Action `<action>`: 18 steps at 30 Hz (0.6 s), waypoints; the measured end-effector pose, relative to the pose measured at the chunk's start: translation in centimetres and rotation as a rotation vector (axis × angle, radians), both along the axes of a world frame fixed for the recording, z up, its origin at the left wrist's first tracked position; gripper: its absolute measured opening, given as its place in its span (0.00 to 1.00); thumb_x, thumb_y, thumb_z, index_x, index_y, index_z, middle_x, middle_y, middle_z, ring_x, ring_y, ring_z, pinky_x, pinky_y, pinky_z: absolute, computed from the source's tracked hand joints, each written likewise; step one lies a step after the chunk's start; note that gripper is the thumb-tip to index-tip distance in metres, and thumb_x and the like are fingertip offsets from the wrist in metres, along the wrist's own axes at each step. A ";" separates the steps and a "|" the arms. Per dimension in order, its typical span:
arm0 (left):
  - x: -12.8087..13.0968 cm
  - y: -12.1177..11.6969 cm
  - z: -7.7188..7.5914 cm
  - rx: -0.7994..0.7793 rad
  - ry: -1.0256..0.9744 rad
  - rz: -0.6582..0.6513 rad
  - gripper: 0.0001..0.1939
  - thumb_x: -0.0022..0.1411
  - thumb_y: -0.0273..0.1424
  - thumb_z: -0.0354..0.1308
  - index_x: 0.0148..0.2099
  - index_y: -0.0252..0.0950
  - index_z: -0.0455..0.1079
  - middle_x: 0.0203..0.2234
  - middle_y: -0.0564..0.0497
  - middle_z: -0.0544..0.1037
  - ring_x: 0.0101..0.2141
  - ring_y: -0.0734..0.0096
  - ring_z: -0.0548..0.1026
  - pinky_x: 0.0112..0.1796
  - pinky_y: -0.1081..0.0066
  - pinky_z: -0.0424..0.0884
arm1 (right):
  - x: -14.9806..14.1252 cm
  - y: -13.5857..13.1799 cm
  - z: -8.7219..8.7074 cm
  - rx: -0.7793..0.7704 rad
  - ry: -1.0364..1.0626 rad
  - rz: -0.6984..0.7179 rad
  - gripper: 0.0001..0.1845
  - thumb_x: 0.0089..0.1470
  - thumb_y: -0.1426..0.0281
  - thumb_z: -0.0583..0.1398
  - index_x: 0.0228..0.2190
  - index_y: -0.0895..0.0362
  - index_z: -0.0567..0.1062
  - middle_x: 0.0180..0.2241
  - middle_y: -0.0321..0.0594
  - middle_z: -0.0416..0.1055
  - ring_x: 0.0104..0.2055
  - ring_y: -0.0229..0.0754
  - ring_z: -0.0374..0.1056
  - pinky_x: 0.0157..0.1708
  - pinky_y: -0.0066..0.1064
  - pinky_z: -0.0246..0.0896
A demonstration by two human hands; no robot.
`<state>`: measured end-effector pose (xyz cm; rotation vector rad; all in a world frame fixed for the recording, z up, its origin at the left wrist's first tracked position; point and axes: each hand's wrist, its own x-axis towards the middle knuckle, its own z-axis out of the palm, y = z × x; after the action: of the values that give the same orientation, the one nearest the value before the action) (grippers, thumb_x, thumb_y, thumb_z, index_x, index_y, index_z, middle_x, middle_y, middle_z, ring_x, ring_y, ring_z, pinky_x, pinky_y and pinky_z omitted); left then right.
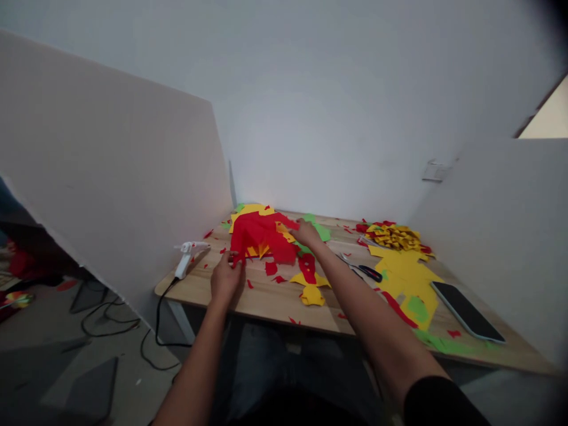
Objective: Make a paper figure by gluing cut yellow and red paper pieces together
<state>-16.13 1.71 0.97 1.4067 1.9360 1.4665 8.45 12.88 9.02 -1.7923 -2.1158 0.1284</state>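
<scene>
A large irregular red sheet, felt or soft paper by its look, is stretched between my two hands above the left part of the table. My left hand pinches its near left corner. At its right end, my right hand grips the edge between fingers and thumb. Yellow sheets show behind and under the red one. Just right of it lie green pieces and a small yellow cut-out with a red strip above it.
A white hot glue gun stands at the table's left end, its black cord hanging down. Scissors lie right of my forearm, near a yellow sheet, a gathered yellow bundle and a phone. White panels flank the table.
</scene>
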 end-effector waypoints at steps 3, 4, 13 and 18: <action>0.2 0.6 -0.1 0.084 -0.175 -0.027 0.10 0.55 0.29 0.59 0.42 0.39 0.73 0.41 0.46 0.79 0.41 0.62 0.75 0.45 0.66 0.68 | 4.3 -1.1 -0.3 0.050 -0.005 -0.099 0.20 0.64 0.63 0.56 0.55 0.57 0.68 0.53 0.49 0.68 0.53 0.47 0.67 0.52 0.45 0.65; 0.2 0.8 0.0 0.114 -0.252 -0.033 0.10 0.56 0.29 0.58 0.42 0.38 0.72 0.42 0.47 0.78 0.43 0.63 0.75 0.46 0.67 0.68 | 6.3 -1.6 -0.4 0.036 -0.018 -0.114 0.19 0.65 0.63 0.56 0.54 0.57 0.69 0.52 0.49 0.69 0.53 0.46 0.67 0.53 0.43 0.64; 1.7 -0.5 1.2 0.036 -0.912 -0.203 0.22 0.59 0.24 0.55 0.55 0.40 0.61 0.34 0.49 0.78 0.28 0.70 0.78 0.31 0.68 0.77 | 21.4 -7.5 -6.6 -0.304 -0.181 -0.300 0.16 0.62 0.64 0.60 0.49 0.57 0.72 0.50 0.44 0.71 0.46 0.45 0.71 0.45 0.43 0.70; 3.2 -3.3 0.8 0.038 -0.892 -0.206 0.39 0.53 0.16 0.58 0.63 0.47 0.55 0.39 0.49 0.77 0.26 0.71 0.79 0.25 0.71 0.77 | 22.0 -7.9 -8.4 -0.288 -0.191 -0.289 0.18 0.60 0.65 0.60 0.50 0.58 0.73 0.48 0.51 0.74 0.48 0.49 0.71 0.45 0.38 0.64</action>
<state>-12.98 -1.60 1.81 0.7114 1.1679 1.6331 30.46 4.99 0.60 -2.3439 -2.0154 0.2020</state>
